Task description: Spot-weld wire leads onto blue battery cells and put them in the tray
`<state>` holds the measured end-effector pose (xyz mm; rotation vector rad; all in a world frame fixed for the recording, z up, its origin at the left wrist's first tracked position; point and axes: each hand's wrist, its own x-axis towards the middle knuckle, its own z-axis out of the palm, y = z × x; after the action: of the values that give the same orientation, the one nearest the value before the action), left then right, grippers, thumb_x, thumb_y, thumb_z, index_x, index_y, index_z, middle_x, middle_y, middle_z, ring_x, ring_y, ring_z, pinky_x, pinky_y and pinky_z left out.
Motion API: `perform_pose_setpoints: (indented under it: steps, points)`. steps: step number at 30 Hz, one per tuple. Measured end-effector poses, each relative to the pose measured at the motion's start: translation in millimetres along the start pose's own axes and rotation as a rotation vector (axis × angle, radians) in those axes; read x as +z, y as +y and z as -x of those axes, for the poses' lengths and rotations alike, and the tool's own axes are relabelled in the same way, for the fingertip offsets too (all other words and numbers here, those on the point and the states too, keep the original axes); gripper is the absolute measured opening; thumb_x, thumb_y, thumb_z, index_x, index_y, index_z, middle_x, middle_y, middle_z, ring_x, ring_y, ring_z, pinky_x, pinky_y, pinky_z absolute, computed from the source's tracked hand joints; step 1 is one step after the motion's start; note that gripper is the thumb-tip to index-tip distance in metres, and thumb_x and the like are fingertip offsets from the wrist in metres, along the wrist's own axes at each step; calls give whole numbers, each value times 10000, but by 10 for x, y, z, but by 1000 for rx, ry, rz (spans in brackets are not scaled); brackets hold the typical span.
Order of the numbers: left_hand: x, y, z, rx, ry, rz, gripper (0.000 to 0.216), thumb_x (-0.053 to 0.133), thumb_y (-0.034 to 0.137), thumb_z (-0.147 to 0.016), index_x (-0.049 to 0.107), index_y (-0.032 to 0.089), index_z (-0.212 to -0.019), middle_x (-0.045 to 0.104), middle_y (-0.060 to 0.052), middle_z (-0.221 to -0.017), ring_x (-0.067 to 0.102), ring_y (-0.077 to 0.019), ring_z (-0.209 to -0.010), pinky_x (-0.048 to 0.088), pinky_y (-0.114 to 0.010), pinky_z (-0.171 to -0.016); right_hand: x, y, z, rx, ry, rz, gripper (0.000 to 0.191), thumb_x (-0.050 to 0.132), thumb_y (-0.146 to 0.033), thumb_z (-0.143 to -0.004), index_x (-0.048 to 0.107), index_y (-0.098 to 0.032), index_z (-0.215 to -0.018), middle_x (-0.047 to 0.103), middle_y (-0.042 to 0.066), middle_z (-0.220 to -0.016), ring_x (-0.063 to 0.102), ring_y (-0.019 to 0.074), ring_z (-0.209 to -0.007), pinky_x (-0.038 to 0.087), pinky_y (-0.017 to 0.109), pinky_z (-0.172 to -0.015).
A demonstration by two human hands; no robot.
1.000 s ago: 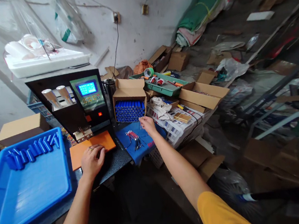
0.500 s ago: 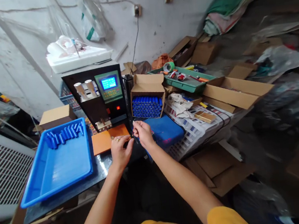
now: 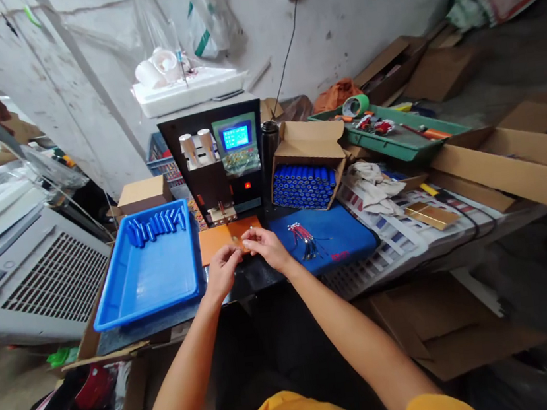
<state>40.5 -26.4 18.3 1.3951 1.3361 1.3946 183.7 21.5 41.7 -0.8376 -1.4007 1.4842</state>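
Both hands are close together over the front edge of an orange board (image 3: pixel 213 244). My left hand (image 3: pixel 222 271) is closed, thumb and forefinger pinched; what lies in the pinch is too small to name. Beside it, my right hand (image 3: pixel 266 248) also pinches something small near the fingertips that I cannot make out. Just behind the board stands a black spot welding machine (image 3: pixel 248 205) with a lit screen (image 3: pixel 236 137). To the right of my right hand, a bundle of red and black wires (image 3: pixel 306 239) lies on a blue cloth-like pad (image 3: pixel 349 232).
A blue tray (image 3: pixel 146 280) with several blue cylindrical cells (image 3: pixel 156 226) stands on the left. Behind the pad, a cardboard box (image 3: pixel 312 131) holds stacked blue cells (image 3: pixel 304 186). A green tray (image 3: pixel 394 130) and open cartons (image 3: pixel 512 159) crowd the right side.
The view has swung left, so the bench appears further right. My hands have drawn closer together, and the wire bundle on the blue pad is now uncovered.
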Motion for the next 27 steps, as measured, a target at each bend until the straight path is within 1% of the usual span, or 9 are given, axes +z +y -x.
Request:
perform_pose_setpoints:
  steps: [4,7,9,11,14,16,18,22,27]
  points:
    - [-74,-2,-14,-28,-25,-6,250,585,385,-806,604,174,-674,583,5,-622,524,-122,-620,429,-250,-625,45,46,-39,-18,-101,83,195,688,-347,-696,623,-164,-714,599,-14,-664,537,110,-614,446,238,-608]
    - [-117,-13,-22,-49,-4,-33,266,594,408,-807,617,169,-692,599,-2,-620,536,-122,-603,435,-246,-599,64,70,-110,-38,-104,125,212,697,-367,-695,634,-165,-701,619,3,-679,556,128,-633,459,255,-622]
    - [-220,-34,-85,-35,19,-69,265,603,418,-804,646,163,-750,637,-17,-671,567,-130,-634,455,-250,-621,64,99,-184,-57,-88,150,229,696,-386,-700,646,-162,-706,634,19,-694,570,142,-653,466,265,-632]
    - [-420,-62,-229,-9,74,-134,260,598,409,-807,666,159,-821,674,-36,-748,604,-145,-691,479,-264,-672,60,144,-269,-73,-48,167,239,692,-396,-705,650,-160,-711,640,27,-694,574,150,-659,470,274,-643]
    - [-845,-108,-603,-30,254,-357,228,563,361,-821,670,164,-860,700,-55,-809,638,-171,-756,491,-288,-736,49,232,-375,-79,27,167,238,688,-399,-702,640,-166,-699,636,25,-685,573,156,-658,470,288,-660]
    - [-1106,-152,-905,-161,356,-589,169,569,296,-808,665,164,-853,712,-71,-860,655,-190,-826,484,-298,-787,40,286,-412,-72,55,151,232,682,-397,-704,632,-171,-689,629,19,-677,570,155,-652,465,291,-660]
    - [-1267,-214,-1184,-292,374,-733,104,586,240,-781,654,164,-796,717,-94,-871,662,-224,-886,476,-319,-816,33,324,-424,-65,59,141,224,674,-391,-711,629,-173,-688,623,16,-671,567,154,-646,460,291,-654]
    - [-1283,-370,-1535,-376,376,-797,33,646,183,-697,622,165,-713,714,-141,-857,661,-295,-942,474,-360,-810,27,344,-415,-63,61,152,201,675,-367,-706,634,-171,-691,621,16,-672,563,152,-643,456,292,-652]
    - [-1223,-449,-1606,-387,412,-791,132,666,180,-668,626,150,-790,706,-157,-844,670,-304,-908,484,-366,-786,27,313,-407,-31,54,112,199,680,-363,-693,628,-172,-685,613,6,-647,550,141,-607,450,282,-623]
